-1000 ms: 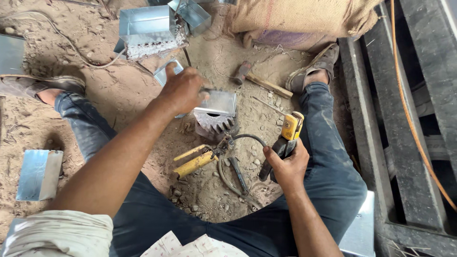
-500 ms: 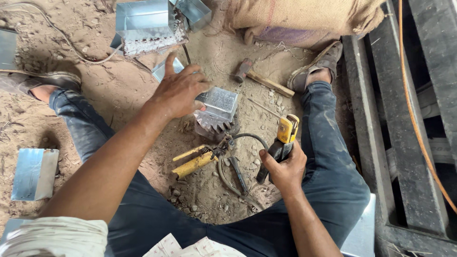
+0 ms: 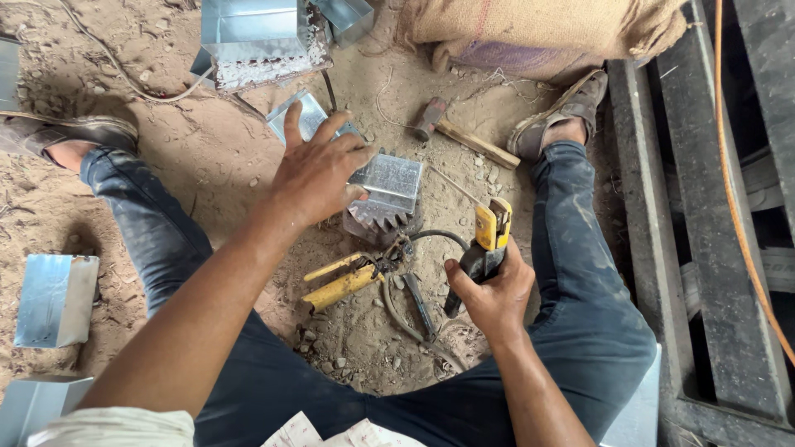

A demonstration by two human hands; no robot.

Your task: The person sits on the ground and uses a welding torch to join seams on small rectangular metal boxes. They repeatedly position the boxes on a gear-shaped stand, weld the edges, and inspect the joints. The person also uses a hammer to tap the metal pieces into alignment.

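two hands, left (image 3: 319, 174) on shiny toothed metal box (image 3: 385, 192), right (image 3: 489, 290) gripping yellow-black tool (image 3: 484, 248)

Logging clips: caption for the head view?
Left hand over metal box; right hand holds yellow-black tool.

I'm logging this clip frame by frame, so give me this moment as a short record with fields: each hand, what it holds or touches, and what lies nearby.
left hand: fingers spread over the toothed sheet-metal piece; contact unclear
right hand: gripping the yellow-and-black hand tool
between the legs: yellow-handled snips on the sandy ground
further off: hammer, burlap sack
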